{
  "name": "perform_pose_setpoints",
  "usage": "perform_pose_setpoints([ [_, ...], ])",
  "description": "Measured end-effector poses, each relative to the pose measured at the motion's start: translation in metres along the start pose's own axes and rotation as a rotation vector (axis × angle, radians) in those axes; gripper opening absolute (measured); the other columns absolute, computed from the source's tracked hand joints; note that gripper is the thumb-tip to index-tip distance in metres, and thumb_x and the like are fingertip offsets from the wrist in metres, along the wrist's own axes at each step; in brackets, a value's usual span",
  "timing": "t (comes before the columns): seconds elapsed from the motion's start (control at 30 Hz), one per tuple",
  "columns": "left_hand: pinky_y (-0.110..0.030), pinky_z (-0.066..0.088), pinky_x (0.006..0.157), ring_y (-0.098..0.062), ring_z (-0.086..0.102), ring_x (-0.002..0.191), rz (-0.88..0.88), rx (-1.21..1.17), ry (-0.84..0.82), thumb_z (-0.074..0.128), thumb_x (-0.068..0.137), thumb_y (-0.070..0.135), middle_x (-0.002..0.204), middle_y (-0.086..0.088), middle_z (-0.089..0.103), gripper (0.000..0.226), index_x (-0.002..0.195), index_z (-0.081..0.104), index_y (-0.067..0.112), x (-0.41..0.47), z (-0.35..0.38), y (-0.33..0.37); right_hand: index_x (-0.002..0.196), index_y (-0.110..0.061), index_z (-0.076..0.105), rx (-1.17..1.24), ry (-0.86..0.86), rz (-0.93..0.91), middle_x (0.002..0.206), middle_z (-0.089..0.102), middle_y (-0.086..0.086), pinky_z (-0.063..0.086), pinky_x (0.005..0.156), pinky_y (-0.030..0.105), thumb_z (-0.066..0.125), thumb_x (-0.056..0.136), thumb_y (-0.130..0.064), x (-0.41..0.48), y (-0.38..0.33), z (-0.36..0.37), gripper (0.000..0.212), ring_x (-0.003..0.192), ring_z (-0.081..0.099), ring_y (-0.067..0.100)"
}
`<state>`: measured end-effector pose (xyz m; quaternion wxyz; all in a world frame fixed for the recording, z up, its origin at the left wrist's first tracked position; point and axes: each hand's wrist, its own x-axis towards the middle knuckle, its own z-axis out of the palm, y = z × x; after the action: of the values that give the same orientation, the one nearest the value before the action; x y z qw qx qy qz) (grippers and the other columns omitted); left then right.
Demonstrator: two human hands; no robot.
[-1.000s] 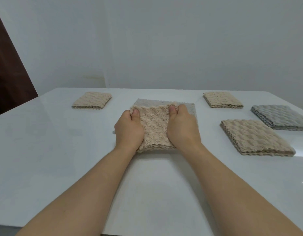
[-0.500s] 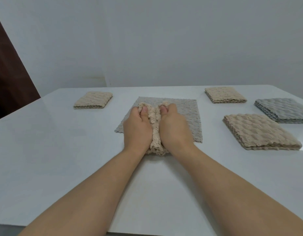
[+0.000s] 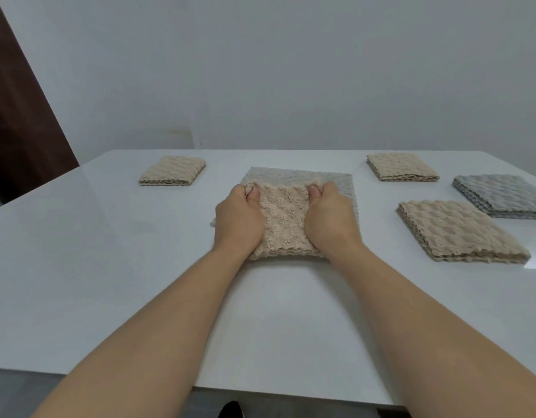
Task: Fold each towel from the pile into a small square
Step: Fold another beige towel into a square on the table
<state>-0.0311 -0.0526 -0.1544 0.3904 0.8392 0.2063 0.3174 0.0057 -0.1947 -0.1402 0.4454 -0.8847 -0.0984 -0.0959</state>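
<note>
A beige towel [image 3: 283,220] folded into a small square lies in the middle of the white table [image 3: 80,267], on top of a flat grey towel [image 3: 336,182]. My left hand [image 3: 238,220] grips its left side and my right hand [image 3: 331,220] grips its right side. Both thumbs lie on top near the far corners, with the fingers curled round the edges.
A small folded beige towel [image 3: 172,171] lies at the far left and another folded beige towel [image 3: 401,167] at the far right. A stack of beige towels [image 3: 459,230] and a stack of grey towels [image 3: 505,196] sit on the right. A dark door [image 3: 16,122] stands at left.
Half a second ago my hands were close together, bunching the beige towel into a narrow ridge. They have moved apart and the towel is spread flat as a square again.
</note>
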Motion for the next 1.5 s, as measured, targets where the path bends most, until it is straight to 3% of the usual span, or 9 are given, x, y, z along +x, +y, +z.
perform_pose_setpoints([
  [0.27, -0.022, 0.027, 0.049, -0.011, 0.046, 0.061, -0.045, -0.036, -0.056, 0.042, 0.108, 0.033, 0.071, 0.001, 0.051, 0.038, 0.073, 0.042, 0.017, -0.008, -0.012, -0.002, 0.12, -0.01, 0.051, -0.145, -0.062, 0.044, 0.119, 0.06, 0.021, 0.039, 0.076, 0.037, 0.031, 0.11, -0.029, -0.014, -0.012, 0.0, 0.029, 0.091, 0.051, 0.03],
  [0.4, -0.031, 0.034, 0.067, -0.023, 0.053, 0.085, -0.054, 0.133, -0.148, 0.036, 0.108, 0.036, 0.093, -0.004, 0.062, 0.037, 0.092, 0.055, 0.01, 0.018, -0.05, -0.024, 0.129, 0.002, 0.057, -0.268, -0.234, 0.046, 0.128, 0.06, 0.022, 0.05, 0.094, 0.039, 0.035, 0.106, -0.007, -0.018, -0.056, 0.012, 0.033, 0.119, 0.058, 0.038],
  [0.47, -0.031, 0.036, 0.079, -0.031, 0.056, 0.105, -0.056, 0.248, -0.228, 0.034, 0.108, 0.039, 0.115, -0.013, 0.065, 0.043, 0.111, 0.061, 0.006, 0.038, -0.079, -0.035, 0.094, 0.002, 0.072, -0.349, -0.393, 0.054, 0.104, 0.072, 0.016, 0.053, 0.08, 0.032, 0.045, 0.098, 0.001, -0.019, -0.085, 0.025, 0.027, 0.103, 0.068, 0.031],
  [0.57, -0.036, 0.041, 0.095, -0.034, 0.053, 0.126, -0.022, 0.388, -0.256, 0.032, 0.108, 0.043, 0.137, -0.015, 0.059, 0.051, 0.135, 0.055, 0.006, 0.062, -0.123, -0.056, 0.037, -0.009, 0.061, -0.429, -0.595, 0.128, 0.051, 0.067, 0.003, 0.053, 0.058, 0.024, 0.055, 0.092, 0.0, -0.018, -0.112, 0.059, 0.056, 0.061, 0.067, 0.017],
  [0.73, -0.039, 0.042, 0.099, -0.035, 0.055, 0.122, -0.053, 0.558, -0.285, 0.029, 0.107, 0.047, 0.132, -0.017, 0.061, 0.054, 0.124, 0.06, 0.006, 0.098, -0.17, -0.114, 0.059, -0.012, 0.047, -0.329, -0.528, 0.094, 0.024, 0.04, -0.003, 0.037, 0.037, 0.022, 0.056, 0.087, 0.003, -0.027, -0.152, 0.127, 0.033, 0.051, 0.048, 0.016],
  [0.87, -0.035, 0.04, 0.084, -0.032, 0.056, 0.105, -0.08, 0.599, -0.288, 0.033, 0.105, 0.054, 0.112, -0.014, 0.064, 0.053, 0.091, 0.059, 0.01, 0.121, -0.193, -0.158, 0.077, -0.012, 0.05, -0.288, -0.518, -0.086, 0.084, 0.059, 0.006, 0.056, 0.072, 0.035, 0.055, 0.092, -0.007, -0.021, -0.165, 0.177, 0.016, 0.087, 0.063, 0.03],
  [0.97, -0.033, 0.035, 0.075, -0.027, 0.051, 0.089, -0.088, 0.622, -0.268, 0.041, 0.103, 0.056, 0.086, -0.006, 0.058, 0.051, 0.069, 0.048, 0.018, 0.132, -0.201, -0.177, 0.073, -0.013, 0.045, -0.357, -0.477, -0.077, 0.097, 0.056, 0.007, 0.043, 0.068, 0.032, 0.05, 0.091, -0.011, -0.02, -0.174, 0.201, 0.018, 0.084, 0.053, 0.028],
  [1.17, -0.033, 0.036, 0.07, -0.027, 0.054, 0.087, -0.086, 0.656, -0.207, 0.046, 0.1, 0.056, 0.077, -0.002, 0.056, 0.05, 0.068, 0.053, 0.018, 0.142, -0.208, -0.19, 0.09, -0.015, 0.055, -0.378, -0.459, -0.054, 0.1, 0.059, 0.006, 0.045, 0.074, 0.032, 0.054, 0.091, -0.013, -0.021, -0.189, 0.223, 0.002, 0.099, 0.062, 0.029],
  [1.5, -0.033, 0.037, 0.066, -0.025, 0.056, 0.086, -0.177, 0.856, -0.06, 0.045, 0.086, 0.079, 0.09, 0.002, 0.061, 0.061, 0.087, 0.059, 0.019, 0.129, -0.211, -0.195, 0.131, -0.012, 0.042, -0.465, -0.376, -0.003, 0.122, 0.063, 0.007, 0.035, 0.074, 0.035, 0.052, 0.091, -0.02, -0.033, -0.187, 0.231, 0.042, 0.114, 0.06, 0.029],
])
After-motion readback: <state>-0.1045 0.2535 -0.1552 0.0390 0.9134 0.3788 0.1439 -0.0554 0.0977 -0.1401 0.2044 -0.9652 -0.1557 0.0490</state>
